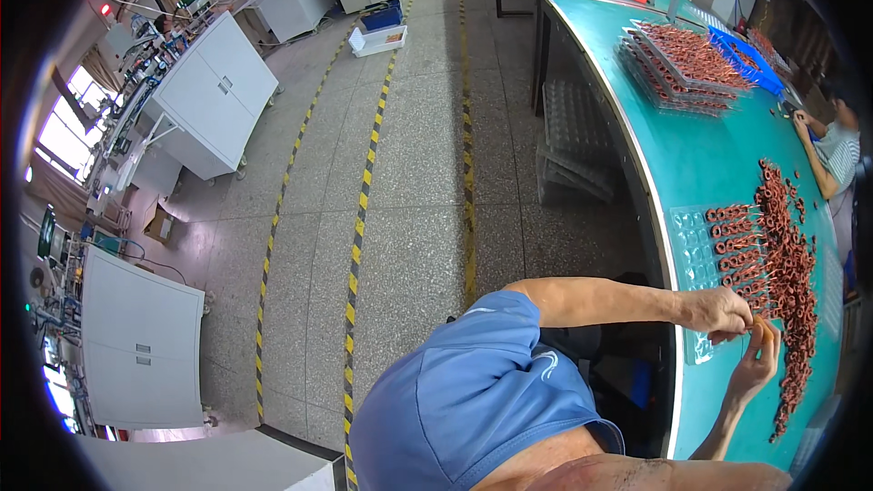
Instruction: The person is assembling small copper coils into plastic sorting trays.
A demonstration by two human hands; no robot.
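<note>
My left hand (718,311) reaches across the near edge of the green-topped table (641,127), its fingers closed in a pinch. Against its fingertips, my right hand (760,356) is also pinched. Whatever lies between the fingers is too small and covered to make out. Under and beside the hands is a clear plastic tray (693,245) with moulded pockets. Small red-brown ring-shaped parts with thin leads (738,244) lie in rows on its far side; the pockets nearest me hold none. Just beyond, a long loose heap of the same parts (793,286) stretches along the table.
Stacked clear trays full of red-brown parts (687,64) stand farther left on the table, beside a blue bin (747,62). Across the table sits another person (838,141). Clear trays (575,141) are stacked below the tabletop. White cabinets (141,336) line the far left.
</note>
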